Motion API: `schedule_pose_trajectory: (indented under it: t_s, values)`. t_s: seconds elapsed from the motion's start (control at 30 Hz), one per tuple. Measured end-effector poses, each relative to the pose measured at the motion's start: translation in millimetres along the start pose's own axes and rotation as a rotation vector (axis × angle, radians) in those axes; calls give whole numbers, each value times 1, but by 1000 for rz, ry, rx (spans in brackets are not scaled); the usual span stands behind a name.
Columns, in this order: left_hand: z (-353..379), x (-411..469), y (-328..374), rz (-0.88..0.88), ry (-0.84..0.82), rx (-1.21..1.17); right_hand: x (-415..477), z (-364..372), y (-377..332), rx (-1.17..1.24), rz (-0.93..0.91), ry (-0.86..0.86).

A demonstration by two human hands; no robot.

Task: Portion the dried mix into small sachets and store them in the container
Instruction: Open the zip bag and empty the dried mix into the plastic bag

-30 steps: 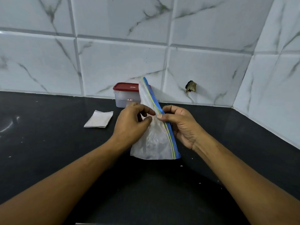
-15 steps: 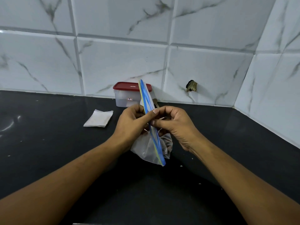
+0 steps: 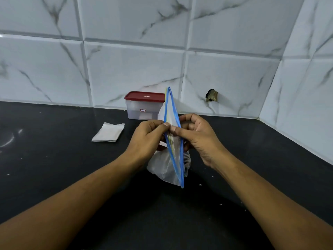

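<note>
Turned since a second ago, the bag (image 3: 162, 166) now stands edge-on at centre frame, and its two blue zip strips have parted into a narrow slit. Its crumpled bottom sits on or just above the dark desk (image 3: 54, 168); I cannot tell which. The left hand (image 3: 146, 139) and right hand (image 3: 200, 138) each pinch one lip of the zip between thumb and curled fingers (image 3: 166, 124), thumbs almost touching. The film looks thin, limp and slippery, and light with little inside. The stiffer zip strip is probably the surest place to hold, and the mix itself is hard to make out. Further back, left of centre, white sachets (image 3: 108, 134) lie flat on the desk. Behind them, against the tiled wall, stands the container (image 3: 142, 109), red lid on.
</note>
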State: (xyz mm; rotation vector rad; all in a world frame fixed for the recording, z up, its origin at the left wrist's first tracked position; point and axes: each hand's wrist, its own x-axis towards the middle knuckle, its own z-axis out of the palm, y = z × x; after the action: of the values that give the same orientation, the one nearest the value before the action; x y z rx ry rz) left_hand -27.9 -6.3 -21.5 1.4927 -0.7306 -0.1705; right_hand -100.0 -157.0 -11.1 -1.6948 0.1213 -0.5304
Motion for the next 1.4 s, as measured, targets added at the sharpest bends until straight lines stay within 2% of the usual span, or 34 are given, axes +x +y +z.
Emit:
schedule_pose_trajectory:
  t_s: [0.23, 0.43, 0.57, 0.7, 0.83, 1.0, 1.1, 1.27, 1.4]
  values:
    - [-9, 7, 0, 31, 139, -67, 0, -2, 0, -30, -14, 9]
    - [-15, 15, 4, 19, 115, -185, 5, 0, -1, 138, -2, 120]
    - [-14, 17, 1, -11, 76, -242, 10, 0, -2, 276, 60, 128]
    - [-8, 14, 1, 44, 82, -252, 8, 1, -3, 202, 2, 184]
    - [-6, 10, 2, 88, 50, -130, 1, 2, -5, 68, -165, 208]
    - [-8, 10, 2, 120, 88, -46, 4, 1, -5, 72, -256, 350]
    - [-7, 10, 2, 140, 110, -48, 4, -4, -8, 148, -232, 355]
    - [-13, 12, 3, 165, 93, -39, 8, -7, -11, 305, -84, 361]
    - [-16, 11, 4, 188, 78, 50, 10, -11, -10, 317, -61, 294]
